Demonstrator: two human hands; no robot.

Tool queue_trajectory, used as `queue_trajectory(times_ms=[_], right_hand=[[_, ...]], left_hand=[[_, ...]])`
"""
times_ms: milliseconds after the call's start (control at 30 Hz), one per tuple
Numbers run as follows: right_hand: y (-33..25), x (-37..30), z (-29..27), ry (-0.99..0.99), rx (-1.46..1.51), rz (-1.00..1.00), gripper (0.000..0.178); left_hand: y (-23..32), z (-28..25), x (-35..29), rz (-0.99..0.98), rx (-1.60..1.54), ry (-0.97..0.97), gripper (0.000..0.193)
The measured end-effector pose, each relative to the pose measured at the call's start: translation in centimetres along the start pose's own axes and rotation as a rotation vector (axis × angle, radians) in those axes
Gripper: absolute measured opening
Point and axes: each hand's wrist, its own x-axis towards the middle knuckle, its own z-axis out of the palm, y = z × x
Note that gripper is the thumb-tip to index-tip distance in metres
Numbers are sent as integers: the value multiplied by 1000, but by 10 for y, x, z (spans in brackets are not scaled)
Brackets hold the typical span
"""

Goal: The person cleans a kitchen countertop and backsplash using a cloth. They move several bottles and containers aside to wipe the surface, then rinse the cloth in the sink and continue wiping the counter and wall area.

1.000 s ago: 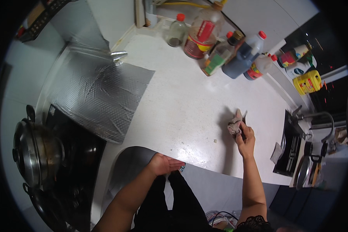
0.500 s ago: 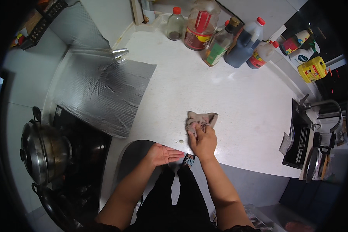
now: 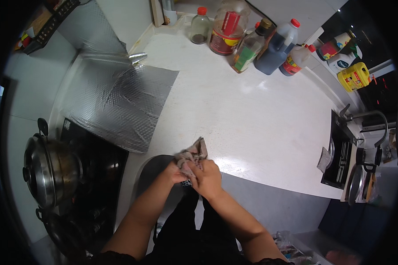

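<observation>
A crumpled brownish patterned cloth (image 3: 193, 155) is at the front edge of the white countertop (image 3: 252, 119). My right hand (image 3: 209, 179) is closed on it, fingers bent over its near side. Close against the same cloth, at the counter's edge, is my left hand (image 3: 175, 173). The cloth covers the left fingers, so whether they are closed around anything is hidden. Fine specks dot the counter beyond the cloth.
Silver foil sheeting (image 3: 124, 101) covers the left counter. A lidded steel pot (image 3: 51, 170) stands on the black stove (image 3: 99, 172). Several sauce bottles (image 3: 276, 46) line the back. To the right are a sink (image 3: 336, 152), a faucet (image 3: 369, 115) and a yellow jug (image 3: 355, 76).
My right hand has drawn the cloth left and toward me, from the counter to its edge, meeting my left hand. The left palm was open and bare; the small crumbs near the edge no longer show.
</observation>
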Motion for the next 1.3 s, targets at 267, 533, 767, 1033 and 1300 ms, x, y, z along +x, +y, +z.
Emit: queue_trajectory(times_ms=[267,533,767,1033,1300], right_hand=[[145,-107,-96,546,-327,718,32],[64,-68,-13,321,-318,449,45],[19,-31,-9,156,137,215,38],[111,20,-50,283,-324,260,30],[-2,63,43,-45,151,-186,21]], left_hand=[[-26,48,0,-170,141,243,48],[-62,43,34,-172,57,145,45],[-52,56,9,-45,30,149,43],[-13,29,-39,71,-82,258,48],[17,-7,-78,362,-251,283,46]])
